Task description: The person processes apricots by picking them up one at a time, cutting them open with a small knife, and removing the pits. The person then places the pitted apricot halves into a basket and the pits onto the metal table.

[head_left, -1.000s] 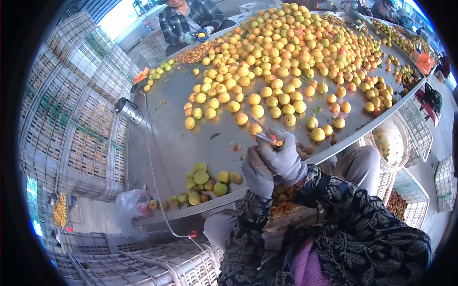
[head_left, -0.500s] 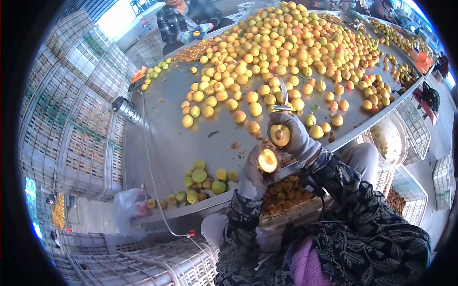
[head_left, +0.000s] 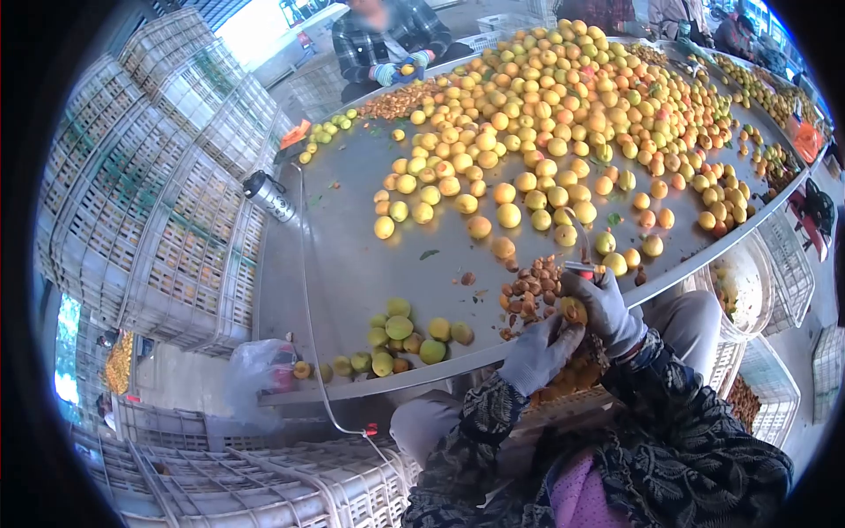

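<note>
My right hand (head_left: 612, 310), in a grey glove, is closed around a knife (head_left: 584, 267) with a thin curved blade pointing away from me. The same hand holds an apricot half (head_left: 574, 310) against its fingers. Just left of it and lower, my gloved left hand (head_left: 539, 354) has its fingers curled together; whatever is in them is hidden. Both hands are over the near table edge, beside a small heap of brown apricot pits (head_left: 534, 286). Under them, apricot halves (head_left: 563, 384) lie in a crate, partly covered by my hands.
A large pile of apricots (head_left: 563, 106) covers the far part of the metal table (head_left: 352, 264). Greener fruit (head_left: 399, 328) sits near the front edge. A bottle (head_left: 269, 195) stands at left beside stacked crates (head_left: 167, 194). Across the table, a person (head_left: 387, 44) handles fruit.
Both hands have moved down toward me over the crate. The cut face of the half in my left hand no longer shows. The view has shifted, revealing the pit heap.
</note>
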`<act>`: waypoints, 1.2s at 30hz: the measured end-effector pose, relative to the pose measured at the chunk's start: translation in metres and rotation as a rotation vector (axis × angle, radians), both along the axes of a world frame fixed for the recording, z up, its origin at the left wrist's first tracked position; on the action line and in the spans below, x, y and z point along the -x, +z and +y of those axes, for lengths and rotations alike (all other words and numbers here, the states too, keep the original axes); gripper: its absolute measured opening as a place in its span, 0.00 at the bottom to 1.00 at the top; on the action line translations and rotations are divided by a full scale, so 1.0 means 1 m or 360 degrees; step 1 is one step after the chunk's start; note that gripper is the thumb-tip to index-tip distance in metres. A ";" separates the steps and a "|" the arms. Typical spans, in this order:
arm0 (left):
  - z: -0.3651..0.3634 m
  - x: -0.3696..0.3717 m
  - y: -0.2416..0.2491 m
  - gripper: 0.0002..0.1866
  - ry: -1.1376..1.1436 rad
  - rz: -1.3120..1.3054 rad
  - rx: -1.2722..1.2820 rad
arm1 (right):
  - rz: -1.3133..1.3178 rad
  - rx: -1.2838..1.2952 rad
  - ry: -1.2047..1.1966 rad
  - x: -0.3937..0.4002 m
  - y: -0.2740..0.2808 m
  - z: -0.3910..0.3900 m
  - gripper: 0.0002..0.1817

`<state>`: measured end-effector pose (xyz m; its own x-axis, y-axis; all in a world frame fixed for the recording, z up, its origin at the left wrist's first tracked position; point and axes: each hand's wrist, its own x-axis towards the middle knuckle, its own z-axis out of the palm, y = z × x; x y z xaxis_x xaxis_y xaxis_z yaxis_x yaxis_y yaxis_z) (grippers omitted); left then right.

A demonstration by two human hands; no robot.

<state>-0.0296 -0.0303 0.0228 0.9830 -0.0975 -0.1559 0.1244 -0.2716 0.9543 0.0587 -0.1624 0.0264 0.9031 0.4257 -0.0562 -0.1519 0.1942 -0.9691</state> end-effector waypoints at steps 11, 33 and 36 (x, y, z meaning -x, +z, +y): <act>-0.002 -0.006 -0.006 0.17 0.0461 -0.0280 0.0176 | -0.0020 -0.0125 0.0002 0.007 0.006 0.013 0.07; 0.017 -0.024 -0.005 0.06 0.0720 -0.0529 0.1044 | 0.0042 -0.0636 -0.0273 -0.021 0.059 0.083 0.13; 0.023 -0.026 -0.014 0.08 0.0822 -0.0641 0.0267 | -0.0141 -0.0556 -0.0355 -0.020 0.052 0.095 0.12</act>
